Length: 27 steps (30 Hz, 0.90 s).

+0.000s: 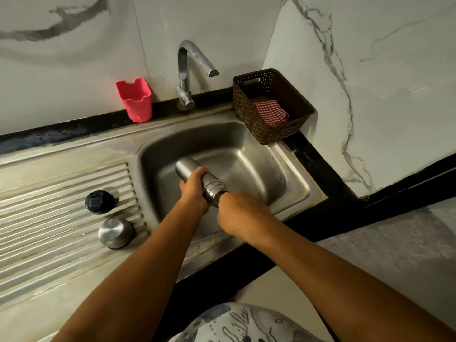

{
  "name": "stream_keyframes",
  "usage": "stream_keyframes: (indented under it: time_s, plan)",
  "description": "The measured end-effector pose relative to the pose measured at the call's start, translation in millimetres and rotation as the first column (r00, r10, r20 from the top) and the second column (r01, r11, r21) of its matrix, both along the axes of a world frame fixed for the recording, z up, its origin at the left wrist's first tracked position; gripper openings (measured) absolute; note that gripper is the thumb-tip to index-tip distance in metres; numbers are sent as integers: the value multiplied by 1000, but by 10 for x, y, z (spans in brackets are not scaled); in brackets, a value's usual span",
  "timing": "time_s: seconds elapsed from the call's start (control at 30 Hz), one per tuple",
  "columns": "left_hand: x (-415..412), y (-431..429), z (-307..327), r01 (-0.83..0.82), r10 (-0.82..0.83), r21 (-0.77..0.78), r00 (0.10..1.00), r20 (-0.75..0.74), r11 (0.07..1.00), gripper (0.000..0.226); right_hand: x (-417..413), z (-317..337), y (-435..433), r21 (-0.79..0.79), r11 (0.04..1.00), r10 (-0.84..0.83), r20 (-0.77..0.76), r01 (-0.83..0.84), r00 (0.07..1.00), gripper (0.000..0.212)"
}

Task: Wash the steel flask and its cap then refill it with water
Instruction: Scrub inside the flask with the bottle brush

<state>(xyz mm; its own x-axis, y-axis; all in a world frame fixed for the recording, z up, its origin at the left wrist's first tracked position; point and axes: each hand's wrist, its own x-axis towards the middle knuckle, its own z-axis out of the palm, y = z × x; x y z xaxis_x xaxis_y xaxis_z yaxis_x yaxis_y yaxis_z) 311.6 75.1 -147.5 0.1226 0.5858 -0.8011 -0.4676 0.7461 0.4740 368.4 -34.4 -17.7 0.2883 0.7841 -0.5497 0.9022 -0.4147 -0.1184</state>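
Observation:
The steel flask (pixel 188 167) lies nearly level over the sink basin (pixel 259 169), base away from me, threaded neck toward me. My left hand (pixel 195 187) grips its body around the middle. My right hand (pixel 237 208) covers the flask's mouth at the near end; its fingers are hidden, so what they do there is unclear. On the ribbed drainboard (pixel 49 218) to the left sit the black inner stopper (pixel 100 201) and the steel cup cap (pixel 116 233), upside down. No water runs from the tap (pixel 195 60).
A pink plastic holder (pixel 135 99) stands behind the drainboard by the wall. A brown woven basket (pixel 271 104) with a red checked cloth (pixel 271 112) sits at the sink's back right corner. Marble walls close off the back and right side.

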Motion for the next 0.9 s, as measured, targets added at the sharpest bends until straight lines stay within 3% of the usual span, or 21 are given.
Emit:
stream_keyframes:
  time_s: [0.1, 0.2, 0.3, 0.43, 0.6, 0.67, 0.73, 0.83, 0.9]
  plan:
    - [-89, 108, -46, -44, 43, -25, 999, -33, 999, 103, 23, -2, -100, 32, 999, 18, -42, -16, 999, 34]
    - [-109, 76, 34, -84, 84, 6, 992, -98, 996, 87, 48, -3, -130, 20, 1000, 4, -43, -3, 999, 33]
    - [-25, -24, 42, -1, 1, 4, 999, -53, 1000, 80, 46, -54, -24, 0, 998, -56, -82, 56, 995, 35]
    - [-84, 95, -126, -10, 8, -54, 1000, -21, 999, 112, 72, -46, -101, 25, 997, -65, -144, 69, 988, 33]
    - [-49, 16, 22, -117, 115, -14, 990, -81, 993, 84, 170, -101, -103, -2, 995, -96, -192, 97, 977, 35]
    - [33, -62, -18, -45, 45, -14, 998, -41, 999, 84, 152, -186, -15, -10, 991, -132, -208, 133, 969, 38]
    - [39, -56, -53, -9, 9, -7, 1000, 2, 1000, 98, 154, -225, 0, 3, 986, -160, -234, 165, 959, 39]
    - [-11, 117, -211, -12, 12, -17, 1000, 4, 1000, 112, 268, -184, -100, -3, 983, -177, -315, 186, 932, 37]
    - [-34, 185, -294, -36, 36, -9, 999, 13, 999, 111, 338, -147, -162, -102, 951, -306, -467, 293, 830, 33]
